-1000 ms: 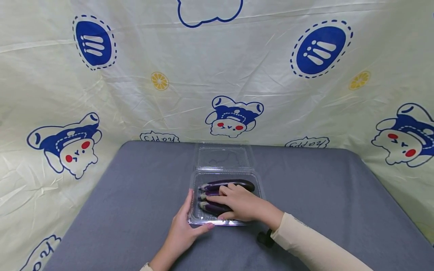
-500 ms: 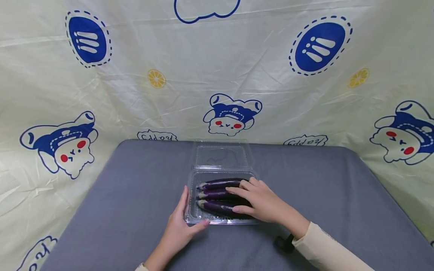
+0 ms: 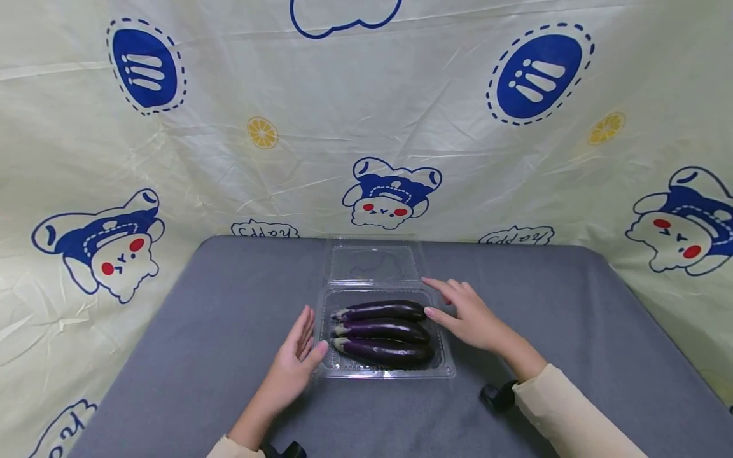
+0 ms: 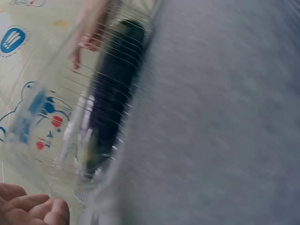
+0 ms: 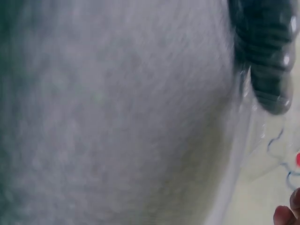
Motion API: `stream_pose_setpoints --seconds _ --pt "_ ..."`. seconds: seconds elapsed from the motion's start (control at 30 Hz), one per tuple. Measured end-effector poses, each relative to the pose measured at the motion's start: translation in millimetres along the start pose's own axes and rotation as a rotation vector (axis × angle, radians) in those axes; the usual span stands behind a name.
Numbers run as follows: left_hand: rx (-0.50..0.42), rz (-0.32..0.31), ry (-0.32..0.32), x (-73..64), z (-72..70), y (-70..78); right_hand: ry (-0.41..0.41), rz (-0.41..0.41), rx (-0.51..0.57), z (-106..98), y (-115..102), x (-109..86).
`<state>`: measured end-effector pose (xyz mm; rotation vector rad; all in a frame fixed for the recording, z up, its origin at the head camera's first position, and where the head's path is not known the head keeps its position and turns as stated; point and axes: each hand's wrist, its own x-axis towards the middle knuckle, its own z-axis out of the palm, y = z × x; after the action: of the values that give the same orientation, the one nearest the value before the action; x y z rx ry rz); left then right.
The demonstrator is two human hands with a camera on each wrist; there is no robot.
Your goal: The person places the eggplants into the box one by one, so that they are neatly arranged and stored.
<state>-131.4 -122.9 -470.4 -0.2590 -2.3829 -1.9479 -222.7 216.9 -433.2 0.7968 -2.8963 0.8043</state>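
Observation:
Three dark purple eggplants [image 3: 382, 330] lie side by side, stems to the left, in a clear plastic clamshell container [image 3: 445, 369]. Its hinged lid [image 3: 375, 261] is folded open toward the back. At the container's left side is my left hand [image 3: 293, 362], thumb and fingers apart, fingertips by the rim. My right hand [image 3: 466, 315] is over the back right corner, its index finger and thumb stretched toward the hinge and the farthest eggplant's tip. In the left wrist view one eggplant [image 4: 115, 89] shows through the ribbed container wall; in the right wrist view, rounded eggplant ends [image 5: 272, 89] appear.
Grey cloth [image 3: 240, 292] covers the table, with the container near its middle. Behind it hangs a pale printed sheet [image 3: 321, 95]. Black wrist-worn devices [image 3: 498, 395] sit under both wrists.
My right hand has come off the eggplants and moved right and back to the container's corner. My left hand has eased off the container's left edge. The eggplants now show fully.

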Motion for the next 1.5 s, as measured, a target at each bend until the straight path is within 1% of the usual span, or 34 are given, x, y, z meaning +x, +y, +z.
stream_pose_setpoints --seconds 0.07,0.13,0.27,0.33,0.47,0.6,0.67,0.87,1.07,1.2,1.3,1.4,1.5 --pt "-0.019 -0.008 -0.013 3.4 -3.3 0.6 -0.003 0.020 0.074 0.9 7.9 4.7" --pt "-0.009 -0.030 -0.013 8.2 -6.5 1.6 -0.013 0.043 0.155 2.4 15.1 9.0" --pt "0.017 -0.114 -0.006 23.1 -13.5 1.6 -0.052 0.104 0.294 4.1 24.5 17.2" --pt "0.032 -0.158 -0.014 31.9 -17.1 0.4 -0.069 0.136 0.327 4.5 27.0 21.0" --pt "0.048 -0.231 -0.050 49.2 -23.5 -0.8 -0.095 0.180 0.367 6.0 28.5 29.2" --pt "0.046 -0.268 -0.079 64.1 -27.9 -1.5 -0.118 0.224 0.383 9.7 28.2 38.1" --pt "0.041 -0.280 -0.090 70.9 -29.1 -2.7 -0.123 0.242 0.381 11.2 27.9 42.1" --pt "0.019 -0.278 -0.120 91.0 -27.2 -5.3 -0.133 0.292 0.409 13.2 30.9 51.3" --pt "0.083 -0.273 -0.131 107.2 -20.4 -2.7 -0.157 0.350 0.412 14.2 33.4 59.0" --pt "0.082 -0.266 -0.119 114.7 -17.2 -2.5 -0.174 0.368 0.431 14.4 31.4 61.2" --pt "0.084 -0.270 -0.107 117.9 -16.0 -3.6 -0.178 0.371 0.446 14.2 29.4 61.9" --pt "0.077 -0.269 -0.088 119.7 -15.1 -5.1 -0.168 0.366 0.462 14.2 28.4 62.0" --pt "0.081 -0.258 -0.051 120.4 -14.1 -5.2 -0.143 0.346 0.465 14.5 28.5 61.3"
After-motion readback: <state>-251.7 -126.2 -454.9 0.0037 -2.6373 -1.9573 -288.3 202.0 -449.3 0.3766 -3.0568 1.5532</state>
